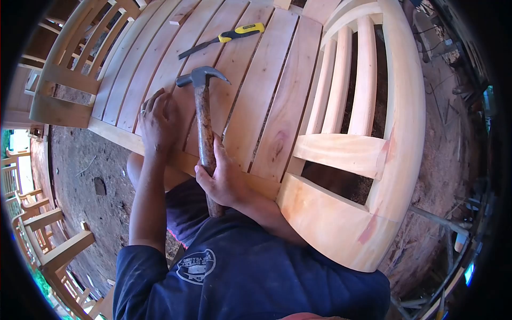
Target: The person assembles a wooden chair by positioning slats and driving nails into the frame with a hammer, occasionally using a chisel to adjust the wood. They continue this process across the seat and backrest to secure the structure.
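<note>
A claw hammer (pixel 204 117) with a worn wooden handle is held upright in my right hand (pixel 225 178), its head above the slats. The fingers of that hand wrap the lower handle. My left hand (pixel 159 120), with a ring on one finger, rests on the slatted seat (pixel 256 114) left of the hammer; its fingers are bent and close together, and what they hold, if anything, is hidden. Beyond the hammer head, a chisel (pixel 234 35) with a yellow and black handle lies across the slats. A small wood block (pixel 175 22) sits farther back on the slats.
The bench's slatted armrest side (pixel 341 149) stands close on my right, another armrest side (pixel 69 80) at the far left. Wooden chair frames (pixel 64 250) stand on the dirt ground (pixel 98 170) at lower left. Metal bars (pixel 437 221) lie at the right.
</note>
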